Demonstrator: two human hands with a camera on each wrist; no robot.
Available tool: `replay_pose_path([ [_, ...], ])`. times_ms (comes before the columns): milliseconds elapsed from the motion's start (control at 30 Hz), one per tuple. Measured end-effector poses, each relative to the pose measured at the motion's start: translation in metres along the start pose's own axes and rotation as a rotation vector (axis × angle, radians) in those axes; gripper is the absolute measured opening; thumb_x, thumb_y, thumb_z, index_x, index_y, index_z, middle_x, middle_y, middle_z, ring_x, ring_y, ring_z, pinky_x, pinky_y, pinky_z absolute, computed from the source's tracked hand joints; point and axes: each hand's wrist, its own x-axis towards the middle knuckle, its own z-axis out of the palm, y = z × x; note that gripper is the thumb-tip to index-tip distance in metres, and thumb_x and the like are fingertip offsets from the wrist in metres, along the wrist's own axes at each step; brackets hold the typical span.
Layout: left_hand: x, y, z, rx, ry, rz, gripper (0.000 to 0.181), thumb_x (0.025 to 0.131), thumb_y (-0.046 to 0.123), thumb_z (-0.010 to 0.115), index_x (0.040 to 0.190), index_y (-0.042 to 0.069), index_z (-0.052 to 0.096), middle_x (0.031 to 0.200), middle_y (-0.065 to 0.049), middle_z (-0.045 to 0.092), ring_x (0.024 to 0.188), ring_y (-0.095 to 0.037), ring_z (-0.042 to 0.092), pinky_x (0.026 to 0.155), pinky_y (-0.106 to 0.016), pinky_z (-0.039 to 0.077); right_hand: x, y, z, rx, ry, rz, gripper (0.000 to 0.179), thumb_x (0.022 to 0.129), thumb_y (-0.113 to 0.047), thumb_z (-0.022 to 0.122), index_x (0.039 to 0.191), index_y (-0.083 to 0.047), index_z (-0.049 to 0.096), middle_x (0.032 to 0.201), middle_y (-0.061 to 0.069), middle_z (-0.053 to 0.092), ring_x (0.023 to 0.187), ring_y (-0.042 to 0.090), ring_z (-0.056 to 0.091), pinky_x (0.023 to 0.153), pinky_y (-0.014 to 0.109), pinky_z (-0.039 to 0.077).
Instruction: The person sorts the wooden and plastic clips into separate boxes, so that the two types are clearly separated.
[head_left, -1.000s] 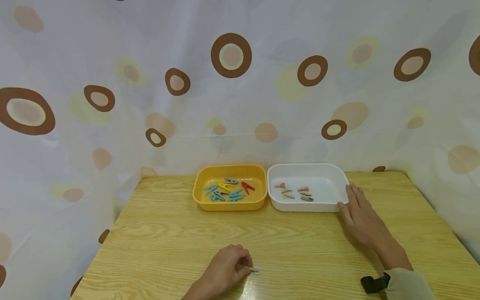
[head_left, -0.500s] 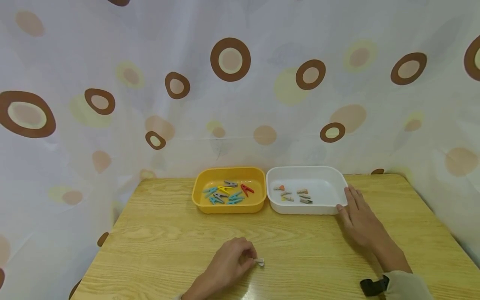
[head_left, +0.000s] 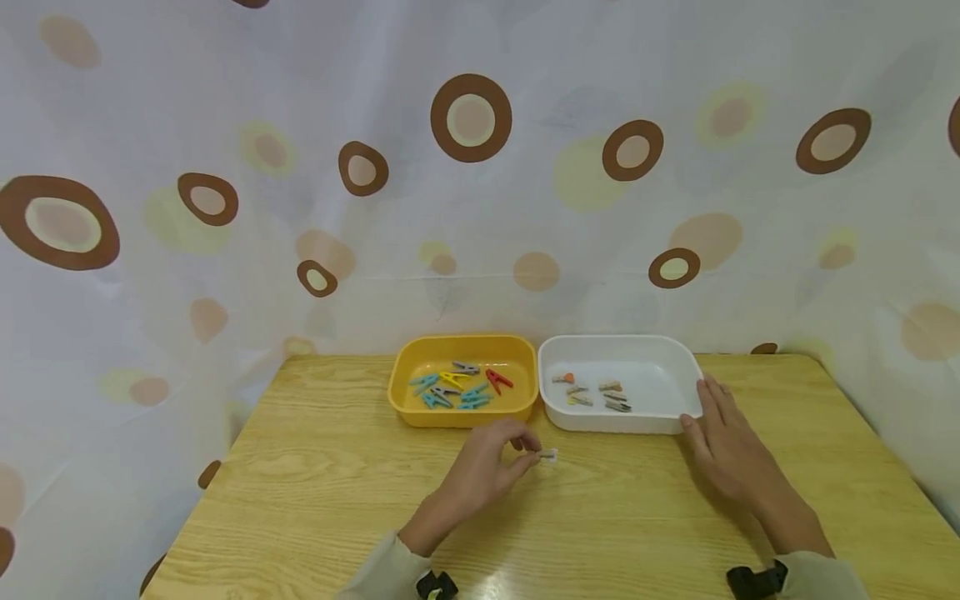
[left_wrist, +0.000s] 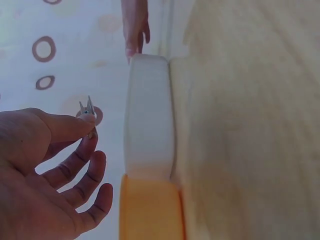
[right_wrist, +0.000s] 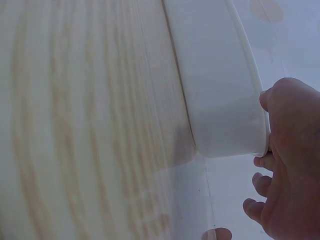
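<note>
My left hand (head_left: pixel 487 468) pinches a small wooden clothespin (head_left: pixel 549 456) between thumb and forefinger, just in front of the two tubs and above the table. Its pale end points right; in the left wrist view the clothespin's two prongs (left_wrist: pixel 89 106) point up and the other fingers are loosely bent. My right hand (head_left: pixel 731 450) rests at the right front corner of the white tub (head_left: pixel 652 423), thumb on the front rim and fingers along the right side. Inside the white tub lie several small wooden clothespins (head_left: pixel 617 407), some with orange or yellow decorations.
Left of the white tub stands a yellow tub (head_left: pixel 420 415) holding several plastic clothespins, turquoise, grey, yellow and red (head_left: pixel 498 382). Both tubs are side by side at the back of the wooden table (head_left: pixel 337 492), close to a patterned curtain (head_left: pixel 465 217).
My left hand has moved forward and right toward the tubs, carrying the clothespin off from the near part of the table. My right hand stays at the white tub's corner.
</note>
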Motion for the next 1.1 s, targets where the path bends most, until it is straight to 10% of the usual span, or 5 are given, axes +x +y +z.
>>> replay_pose_path([
  [500,0.058,0.007,0.009,0.019,0.073,0.095,0.003,0.095,0.011,0.075,0.098,0.01,0.073,0.095,-0.001,0.07,0.087,-0.018,0.065,0.08,-0.022,0.053,-0.002,0.0,-0.002,0.003,0.036,-0.02,0.067,0.113,-0.029,0.035,0.16,0.011,0.01,0.164,0.034,0.012,0.152,0.052,0.006,0.12,0.065,0.012],
  [1100,0.11,0.008,0.025,0.016,0.05,0.059,0.005,0.097,0.013,0.074,0.099,0.009,0.074,0.094,0.0,0.069,0.085,-0.013,0.061,0.078,-0.024,0.054,-0.003,-0.002,-0.004,0.014,0.033,-0.024,0.066,0.113,-0.028,0.035,0.159,0.012,0.011,0.164,0.035,0.012,0.151,0.053,0.007,0.118,0.068,0.015],
])
